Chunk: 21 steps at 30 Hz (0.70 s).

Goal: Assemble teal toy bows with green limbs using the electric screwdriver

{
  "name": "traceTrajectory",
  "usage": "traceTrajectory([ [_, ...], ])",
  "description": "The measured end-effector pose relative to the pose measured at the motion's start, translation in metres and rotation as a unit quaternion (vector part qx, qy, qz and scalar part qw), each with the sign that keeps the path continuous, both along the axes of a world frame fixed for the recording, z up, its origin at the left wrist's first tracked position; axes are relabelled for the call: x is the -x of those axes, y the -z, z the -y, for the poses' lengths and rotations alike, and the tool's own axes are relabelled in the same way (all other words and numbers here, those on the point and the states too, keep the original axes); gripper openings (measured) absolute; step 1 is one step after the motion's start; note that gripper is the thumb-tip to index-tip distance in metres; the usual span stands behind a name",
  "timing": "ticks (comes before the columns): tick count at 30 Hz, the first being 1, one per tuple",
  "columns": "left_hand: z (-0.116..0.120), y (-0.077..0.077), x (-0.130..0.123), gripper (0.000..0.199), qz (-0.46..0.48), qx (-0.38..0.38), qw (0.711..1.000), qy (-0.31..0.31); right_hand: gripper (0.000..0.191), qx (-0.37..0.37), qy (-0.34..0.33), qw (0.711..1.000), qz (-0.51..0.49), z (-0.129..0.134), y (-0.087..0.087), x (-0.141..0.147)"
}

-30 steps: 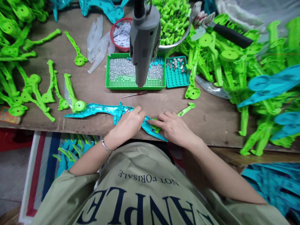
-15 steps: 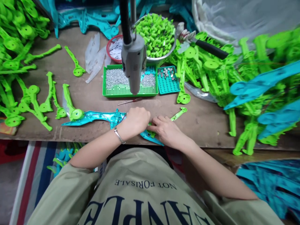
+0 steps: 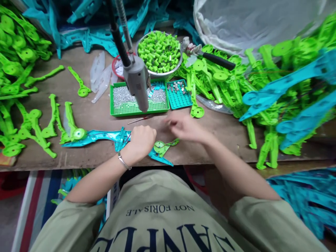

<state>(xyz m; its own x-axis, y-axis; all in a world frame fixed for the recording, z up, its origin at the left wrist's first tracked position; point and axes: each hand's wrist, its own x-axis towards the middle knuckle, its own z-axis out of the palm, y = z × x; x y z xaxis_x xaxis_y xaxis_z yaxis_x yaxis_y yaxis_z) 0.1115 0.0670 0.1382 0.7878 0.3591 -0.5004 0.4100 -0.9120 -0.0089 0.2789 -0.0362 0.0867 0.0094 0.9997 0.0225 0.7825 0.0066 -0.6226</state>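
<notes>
"As the left hand covers the long turquoise plastic part on the brown tabletop, is it gripping?"

"Can't tell; fingers hidden."

"The right hand?"

"Blurred, above the tabletop; can't tell."

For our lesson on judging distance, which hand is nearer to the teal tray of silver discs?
Right. The right hand is just below the teal tray in the picture; the left hand is lower and farther left, over the blue part.
</notes>
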Motion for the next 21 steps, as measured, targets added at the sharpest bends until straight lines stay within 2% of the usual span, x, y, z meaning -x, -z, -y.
traceTrajectory([
  [1,-0.002,0.002,0.001,0.035,0.002,0.001,1.000,-0.004,0.045,-0.038,0.096,0.994,0.037,-0.010,-0.001,-0.022],
  [3,-0.005,0.005,0.001,0.035,0.008,0.009,1.000,-0.014,0.046,-0.085,0.271,0.951,0.123,-0.035,-0.004,-0.067],
  [5,-0.009,0.010,0.002,0.034,0.018,0.016,0.999,-0.026,0.061,-0.075,0.363,0.914,0.166,-0.062,-0.005,-0.102],
  [6,-0.011,0.012,0.003,0.033,0.020,0.020,0.999,-0.030,0.067,-0.041,0.386,0.903,0.185,-0.075,-0.005,-0.115],
  [9,-0.017,0.019,0.009,0.028,0.019,0.039,0.999,-0.030,0.049,0.019,0.379,0.903,0.203,-0.098,-0.003,-0.134],
  [12,-0.023,0.022,0.018,0.025,0.023,0.072,0.997,-0.019,0.034,-0.060,0.353,0.915,0.187,-0.100,0.002,-0.137],
  [14,-0.026,0.023,0.023,0.025,0.031,0.093,0.995,-0.020,0.037,-0.118,0.323,0.921,0.183,-0.095,0.005,-0.136],
  [15,-0.027,0.023,0.025,0.025,0.036,0.103,0.994,-0.024,0.042,-0.124,0.302,0.927,0.186,-0.094,0.006,-0.136],
  [18,-0.032,0.023,0.028,0.023,0.052,0.138,0.988,-0.041,0.065,-0.056,0.266,0.940,0.204,-0.097,0.005,-0.135],
  [21,-0.038,0.021,0.032,0.023,0.083,0.177,0.979,-0.052,0.053,-0.015,0.306,0.931,0.197,-0.112,0.003,-0.135],
])
